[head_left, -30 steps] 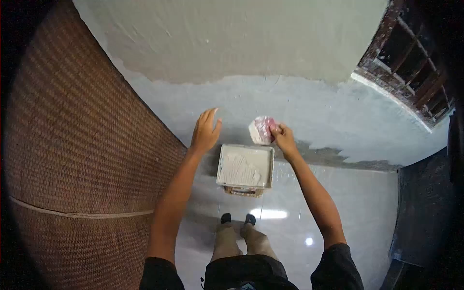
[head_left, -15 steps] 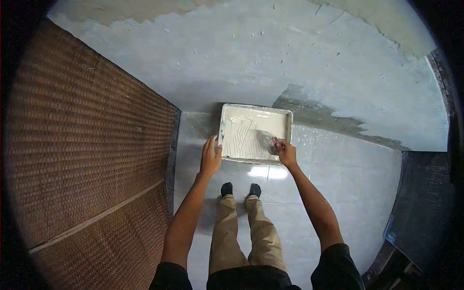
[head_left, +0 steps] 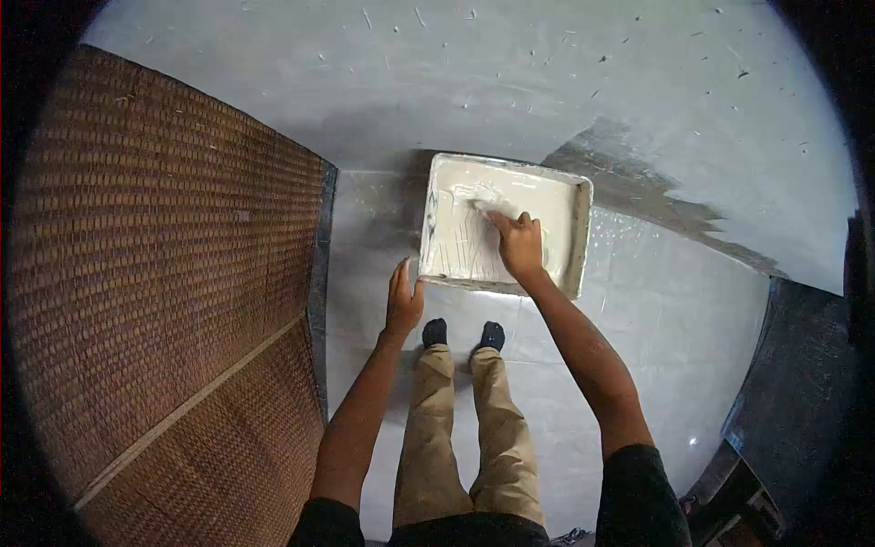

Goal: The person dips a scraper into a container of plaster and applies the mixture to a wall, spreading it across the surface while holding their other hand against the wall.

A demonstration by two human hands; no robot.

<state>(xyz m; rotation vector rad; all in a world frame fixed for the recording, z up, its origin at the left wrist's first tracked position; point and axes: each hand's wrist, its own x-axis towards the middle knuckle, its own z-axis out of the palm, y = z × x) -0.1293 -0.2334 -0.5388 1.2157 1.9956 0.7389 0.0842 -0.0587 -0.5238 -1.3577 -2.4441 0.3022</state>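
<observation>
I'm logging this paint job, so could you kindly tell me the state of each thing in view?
Paint tray, flat on the floor, holding white paint.
Applicator, coated white, pressed into the tray.
Right hand, closed on the applicator.
Left hand, open, beside the tray's near corner.
Wall, pale coat, dark strip bare near the floor.

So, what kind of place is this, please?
Probably an indoor room that is being painted. A tray of white paint stands on the glossy tiled floor, the wall behind it is only partly coated, and the right hand presses a tool into the tray.
</observation>
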